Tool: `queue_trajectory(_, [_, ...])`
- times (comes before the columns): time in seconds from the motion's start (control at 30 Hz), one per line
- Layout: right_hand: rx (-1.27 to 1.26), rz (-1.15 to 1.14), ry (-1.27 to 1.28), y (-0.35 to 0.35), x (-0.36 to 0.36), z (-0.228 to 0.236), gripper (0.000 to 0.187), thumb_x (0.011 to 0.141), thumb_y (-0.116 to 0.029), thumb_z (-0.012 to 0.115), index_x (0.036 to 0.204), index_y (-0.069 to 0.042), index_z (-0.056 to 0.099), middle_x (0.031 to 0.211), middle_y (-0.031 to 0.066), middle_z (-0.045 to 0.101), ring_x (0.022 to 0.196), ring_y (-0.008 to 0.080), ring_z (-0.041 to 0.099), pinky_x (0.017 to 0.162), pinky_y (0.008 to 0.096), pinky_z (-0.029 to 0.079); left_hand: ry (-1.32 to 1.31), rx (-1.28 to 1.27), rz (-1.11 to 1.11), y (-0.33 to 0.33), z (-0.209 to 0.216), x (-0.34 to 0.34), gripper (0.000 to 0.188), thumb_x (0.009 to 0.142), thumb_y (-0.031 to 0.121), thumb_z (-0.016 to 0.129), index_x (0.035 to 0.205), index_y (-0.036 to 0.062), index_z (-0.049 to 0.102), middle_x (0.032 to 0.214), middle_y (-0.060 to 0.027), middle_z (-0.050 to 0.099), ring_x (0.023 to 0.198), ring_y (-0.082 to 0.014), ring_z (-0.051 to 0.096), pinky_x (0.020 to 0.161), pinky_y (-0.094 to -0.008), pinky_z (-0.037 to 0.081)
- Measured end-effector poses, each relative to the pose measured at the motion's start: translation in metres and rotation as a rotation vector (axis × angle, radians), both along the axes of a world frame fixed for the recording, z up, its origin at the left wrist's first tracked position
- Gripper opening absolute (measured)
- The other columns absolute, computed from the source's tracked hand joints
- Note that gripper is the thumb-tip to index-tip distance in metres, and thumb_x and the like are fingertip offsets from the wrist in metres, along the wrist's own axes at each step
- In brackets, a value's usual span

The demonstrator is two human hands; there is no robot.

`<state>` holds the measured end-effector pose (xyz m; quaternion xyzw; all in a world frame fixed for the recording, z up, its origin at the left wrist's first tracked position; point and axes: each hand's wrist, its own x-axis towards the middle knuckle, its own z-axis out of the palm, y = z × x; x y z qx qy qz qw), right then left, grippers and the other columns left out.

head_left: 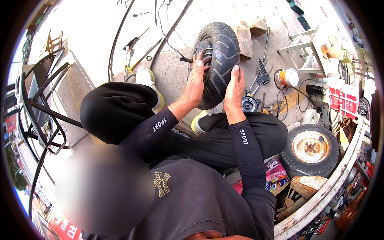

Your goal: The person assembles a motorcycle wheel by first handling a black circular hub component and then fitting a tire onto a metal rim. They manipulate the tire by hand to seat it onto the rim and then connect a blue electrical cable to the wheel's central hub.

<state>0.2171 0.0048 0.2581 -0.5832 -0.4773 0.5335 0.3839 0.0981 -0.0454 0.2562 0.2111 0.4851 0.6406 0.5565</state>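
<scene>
Clasping one black wheel (221,56) between them: left hand (194,83), right hand (235,93). White-and-orange tub (286,77) stands nearby, contents indistinct.

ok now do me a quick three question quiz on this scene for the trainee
1. True or false: the grooved black tyre is between the left hand and the right hand.
2. Multiple choice: on the wheel at right, the rim is: A) blue, B) white with rust, C) green.
3. Which is nearer the right hand: the orange-labelled white tub or the wooden stool?

Key: 1. True. 2. B. 3. The tub.
</scene>
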Motion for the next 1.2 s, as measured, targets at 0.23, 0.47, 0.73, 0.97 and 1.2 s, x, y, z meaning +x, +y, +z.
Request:
queue_trajectory(0.23, [0.046,0.036,0.077,-0.002,0.001,-0.006,0.056,0.104,-0.048,0.051,0.127,0.003,0.055,0.116,0.0137,0.063,0.106,0.0234,0.057,0.095,0.0369,0.044,1.137,0.179,-0.016,-0.005,-0.033,0.009,0.076,0.095,0.032,0.063,0.157,0.0057,0.027,0.148,-0.0318,0.033,0.132,-0.0500,0.041,0.109,-0.0497,0.038])
queue_trajectory(0.47, [0.087,-0.015,-0.033,-0.019,-0.019,-0.004,0.057,0.103,-0.047,0.051,0.124,0.005,0.053,0.110,0.0211,0.064,0.101,0.0315,0.060,0.090,0.0406,0.046,1.314,0.271,-0.360,-0.088,-0.009,-0.017,0.056,0.097,0.031,0.056,0.147,0.0060,0.048,0.152,-0.0356,0.031,0.139,-0.0505,0.038,0.113,-0.0506,0.035])
queue_trajectory(0.73, [-0.035,-0.043,-0.136,-0.028,-0.042,-0.013,0.058,0.103,-0.051,0.047,0.102,0.005,0.058,0.093,0.0218,0.065,0.089,0.0368,0.062,0.083,0.0428,0.046,0.704,-0.374,0.087,0.008,-0.005,-0.016,0.063,0.106,0.050,0.038,0.125,-0.0077,0.054,0.117,-0.0256,0.062,0.113,-0.0383,0.058,0.099,-0.0437,0.043])
queue_trajectory(0.97, [0.152,-0.039,-0.181,-0.071,-0.053,-0.030,0.056,0.102,-0.051,0.043,0.100,0.004,0.055,0.086,0.0230,0.058,0.079,0.0427,0.059,0.070,0.0473,0.045,0.830,-0.246,0.148,-0.045,-0.018,-0.019,0.053,0.100,0.041,0.052,0.121,-0.0076,0.055,0.105,-0.0225,0.060,0.097,-0.0384,0.061,0.088,-0.0425,0.047])
queue_trajectory(1.2, [0.222,0.032,0.006,-0.094,-0.042,-0.034,0.066,0.098,-0.056,0.042,0.112,0.007,0.053,0.096,0.0249,0.056,0.087,0.0413,0.060,0.076,0.0444,0.047,0.937,-0.116,0.185,-0.075,-0.028,-0.010,0.065,0.100,0.050,0.041,0.120,-0.0103,0.053,0.109,-0.0177,0.056,0.098,-0.0268,0.056,0.088,-0.0365,0.045])
